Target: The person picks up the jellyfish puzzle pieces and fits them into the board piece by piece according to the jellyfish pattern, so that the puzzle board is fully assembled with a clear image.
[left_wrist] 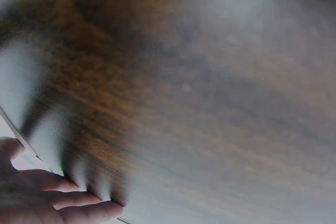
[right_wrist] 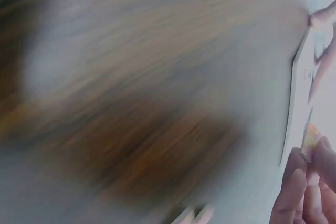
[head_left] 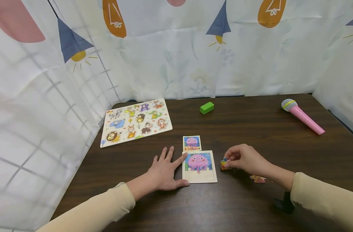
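A square puzzle board [head_left: 199,177] lies on the dark table, its upper part filled with a pink jellyfish picture and its lower part bare. My left hand [head_left: 166,174] is spread flat at the board's left side, thumb and index finger touching its edge. Just right of the board, my right hand [head_left: 246,160] pinches a small puzzle piece [head_left: 224,164], yellow and orange with a blue knob, between thumb and fingers. In the right wrist view the pinched piece shows pale, close to the board's edge. A small jellyfish picture card [head_left: 192,143] adjoins the board's top edge.
Loose puzzle pieces [head_left: 259,178] lie below my right wrist, partly hidden. A large animal puzzle board [head_left: 136,122] sits at the back left, a green block [head_left: 206,108] at the back middle, and a pink toy microphone [head_left: 302,116] at the back right. Patterned curtains hang behind the table.
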Demonstrator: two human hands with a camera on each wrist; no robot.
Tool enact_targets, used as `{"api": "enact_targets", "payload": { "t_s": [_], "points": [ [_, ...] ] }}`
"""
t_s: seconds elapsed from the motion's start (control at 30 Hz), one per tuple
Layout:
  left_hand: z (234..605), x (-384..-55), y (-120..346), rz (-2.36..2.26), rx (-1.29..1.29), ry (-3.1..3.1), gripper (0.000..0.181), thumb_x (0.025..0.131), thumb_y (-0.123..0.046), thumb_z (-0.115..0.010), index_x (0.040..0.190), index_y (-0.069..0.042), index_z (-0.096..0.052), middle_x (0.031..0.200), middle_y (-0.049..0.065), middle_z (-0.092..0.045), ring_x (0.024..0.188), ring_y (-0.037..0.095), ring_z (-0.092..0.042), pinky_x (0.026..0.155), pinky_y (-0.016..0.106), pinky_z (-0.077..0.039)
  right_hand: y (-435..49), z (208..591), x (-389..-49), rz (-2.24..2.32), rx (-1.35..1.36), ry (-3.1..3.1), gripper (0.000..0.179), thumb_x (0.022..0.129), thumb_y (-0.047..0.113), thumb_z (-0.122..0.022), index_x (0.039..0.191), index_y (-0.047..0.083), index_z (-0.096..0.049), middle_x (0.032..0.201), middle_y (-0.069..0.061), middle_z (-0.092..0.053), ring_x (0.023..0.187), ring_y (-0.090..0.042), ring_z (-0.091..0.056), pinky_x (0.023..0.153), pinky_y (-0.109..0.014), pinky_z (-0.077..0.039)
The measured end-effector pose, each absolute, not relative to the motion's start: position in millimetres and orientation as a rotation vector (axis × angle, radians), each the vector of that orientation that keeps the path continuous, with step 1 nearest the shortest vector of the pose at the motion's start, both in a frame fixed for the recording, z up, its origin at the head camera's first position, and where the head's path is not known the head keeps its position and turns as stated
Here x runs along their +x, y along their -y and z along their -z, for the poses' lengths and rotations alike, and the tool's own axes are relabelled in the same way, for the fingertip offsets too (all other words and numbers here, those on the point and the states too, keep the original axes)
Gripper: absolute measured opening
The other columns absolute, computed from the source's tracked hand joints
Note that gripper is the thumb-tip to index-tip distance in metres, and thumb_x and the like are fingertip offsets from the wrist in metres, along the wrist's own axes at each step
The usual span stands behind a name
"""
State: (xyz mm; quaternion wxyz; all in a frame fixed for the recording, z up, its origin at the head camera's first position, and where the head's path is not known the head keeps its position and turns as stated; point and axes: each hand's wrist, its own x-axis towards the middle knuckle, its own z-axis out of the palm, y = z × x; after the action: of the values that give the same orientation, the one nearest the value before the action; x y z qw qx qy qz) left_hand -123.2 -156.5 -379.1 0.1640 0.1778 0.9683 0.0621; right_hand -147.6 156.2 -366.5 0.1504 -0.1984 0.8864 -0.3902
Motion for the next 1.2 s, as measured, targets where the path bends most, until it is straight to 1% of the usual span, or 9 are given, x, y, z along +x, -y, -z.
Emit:
{"api": "enact_targets", "payload": {
  "t_s": [0.13, 0.23, 0.33, 0.6, 0.83, 1.2],
  "points": [
    [380, -124, 157, -0.173, 0.513, -2.761, 0.094, 0.085, -0.076, -0.062, 0.163, -0.037, -0.026, 0.17, 0.02, -0.016, 0.157, 0.046, -0.014, 0.116, 0.069, -0.028, -139, 367, -152, 1.205, -0.534, -2.428, 0.016, 0.089, 0.015, -0.08, 0.098, 0.002, -0.075, 0.079, -0.002, -0.073, 0.069, -0.015, -0.063, 0.061, -0.028, -0.054],
    [380, -124, 157, -0.171, 0.518, -2.76, 0.094, 0.085, -0.076, -0.061, 0.163, -0.037, -0.026, 0.17, 0.02, -0.016, 0.157, 0.046, -0.014, 0.116, 0.069, -0.028, -124, 368, -153, 1.239, -0.531, -2.352, 0.017, 0.091, 0.013, -0.077, 0.1, 0.0, -0.076, 0.08, -0.004, -0.075, 0.07, -0.014, -0.064, 0.063, -0.029, -0.058],
    [380, -125, 156, -0.173, 0.517, -2.758, 0.094, 0.085, -0.077, -0.061, 0.163, -0.037, -0.026, 0.17, 0.02, -0.016, 0.157, 0.046, -0.013, 0.116, 0.069, -0.028, -109, 369, -154, 1.232, -0.521, -2.328, 0.014, 0.091, 0.012, -0.077, 0.098, 0.0, -0.076, 0.078, -0.004, -0.075, 0.068, -0.011, -0.064, 0.062, -0.028, -0.057],
    [379, -125, 156, -0.167, 0.521, -2.768, 0.094, 0.085, -0.077, -0.061, 0.163, -0.037, -0.026, 0.17, 0.021, -0.017, 0.157, 0.046, -0.014, 0.116, 0.069, -0.029, -76, 372, -152, 1.175, -0.471, -2.317, 0.016, 0.087, 0.016, -0.082, 0.086, 0.004, -0.072, 0.067, -0.003, -0.074, 0.057, -0.008, -0.066, 0.056, -0.025, -0.053],
    [380, -125, 158, -0.183, 0.525, -2.764, 0.093, 0.086, -0.077, -0.06, 0.163, -0.037, -0.027, 0.17, 0.021, -0.017, 0.157, 0.047, -0.014, 0.116, 0.069, -0.029, -55, 375, -149, 1.138, -0.423, -2.335, 0.014, 0.085, 0.015, -0.084, 0.08, 0.007, -0.073, 0.062, -0.002, -0.072, 0.052, -0.005, -0.065, 0.049, -0.019, -0.041],
    [378, -124, 158, -0.167, 0.521, -2.755, 0.093, 0.086, -0.077, -0.06, 0.163, -0.037, -0.026, 0.17, 0.021, -0.016, 0.157, 0.046, -0.013, 0.116, 0.069, -0.029, -40, 372, -148, 1.053, -0.362, -2.371, 0.019, 0.084, 0.013, -0.084, 0.073, 0.008, -0.07, 0.058, -0.001, -0.069, 0.048, -0.006, -0.061, 0.045, -0.019, -0.039]
  ]
}}
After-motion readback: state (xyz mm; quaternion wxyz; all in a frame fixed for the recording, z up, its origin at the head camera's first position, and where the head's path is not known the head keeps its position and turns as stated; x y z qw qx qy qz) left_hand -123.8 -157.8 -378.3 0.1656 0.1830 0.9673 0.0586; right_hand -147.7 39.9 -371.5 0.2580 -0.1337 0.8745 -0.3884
